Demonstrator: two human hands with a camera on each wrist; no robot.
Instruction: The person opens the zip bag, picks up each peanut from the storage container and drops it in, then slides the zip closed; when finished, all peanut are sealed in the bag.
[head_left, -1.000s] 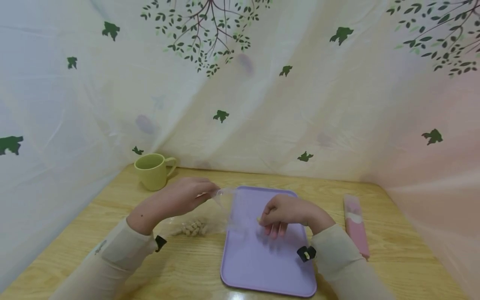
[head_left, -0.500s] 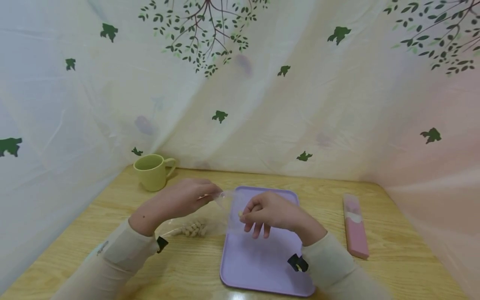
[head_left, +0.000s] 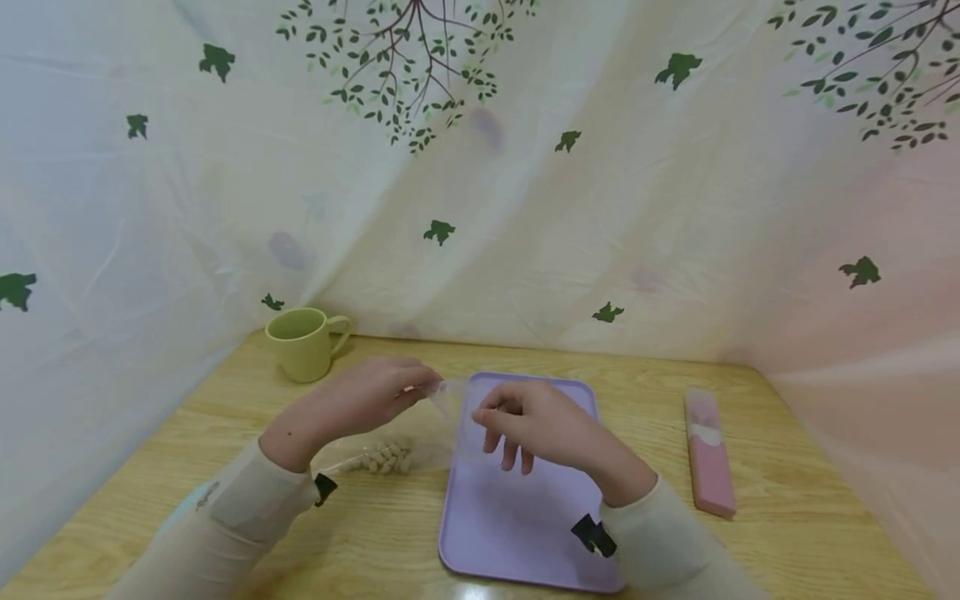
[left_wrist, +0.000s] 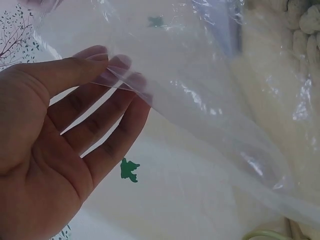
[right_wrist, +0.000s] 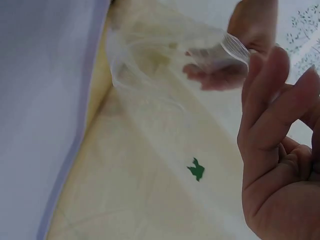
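Note:
My left hand (head_left: pixel 352 402) pinches the edge of a clear plastic bag (left_wrist: pixel 200 107) between thumb and fingers, holding its mouth up toward the right. Inside the bag, pale peanuts (head_left: pixel 386 457) lie in a heap on the table side. The right hand (head_left: pixel 540 425) hovers above the purple tray (head_left: pixel 525 533), close to the bag's mouth, its fingers loosely bent. Nothing shows between the right thumb and fingers (right_wrist: pixel 272 115) in the right wrist view. How far the bag's mouth is spread cannot be made out in the head view.
A yellow-green mug (head_left: pixel 302 350) stands at the back left of the wooden table (head_left: pixel 795 483). Right of the tray lies a long pink box (head_left: pixel 712 471) with a see-through end. A printed cloth (head_left: pixel 525 250) hangs behind the table and along its sides.
My right hand moved left over the tray to the bag's mouth. The small pale piece pinched in its fingertips earlier no longer shows there. My left hand stayed almost in place with the bag.

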